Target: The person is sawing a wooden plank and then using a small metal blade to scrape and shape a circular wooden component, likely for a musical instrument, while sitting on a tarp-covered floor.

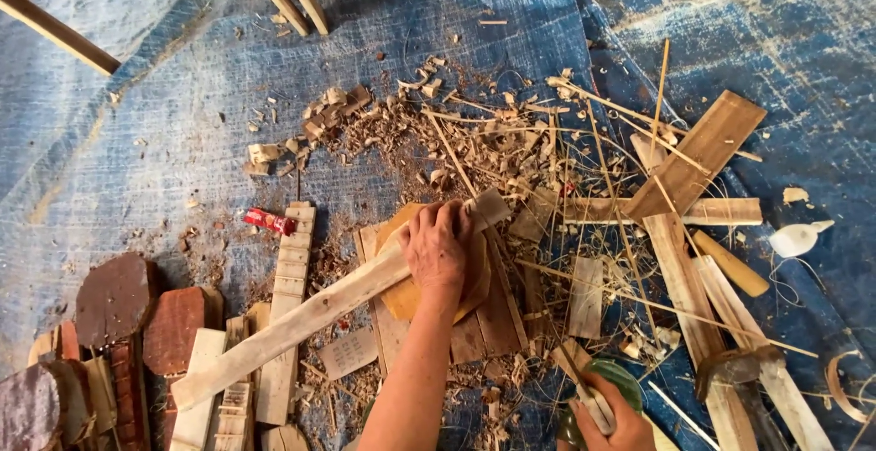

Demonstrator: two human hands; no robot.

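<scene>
My left hand [436, 248] lies flat, palm down, on a long pale wooden slat [301, 319] that runs diagonally from lower left to upper right. The slat rests across a round tan wooden disc [400, 303] lying on short boards. At the bottom edge my right hand [610, 422] is closed around a pale handle [593, 403]; the rest of that tool is hidden. The hand sits next to a green round object [628, 380].
A blue tarp [137, 122] covers the ground. Wood shavings and thin splints [474, 141] pile up behind the disc. Brown planks [703, 154] lie at the right, a notched slat [294, 264] and a red tube [269, 221] at the left. Reddish-brown wood blocks [114, 296] are at lower left.
</scene>
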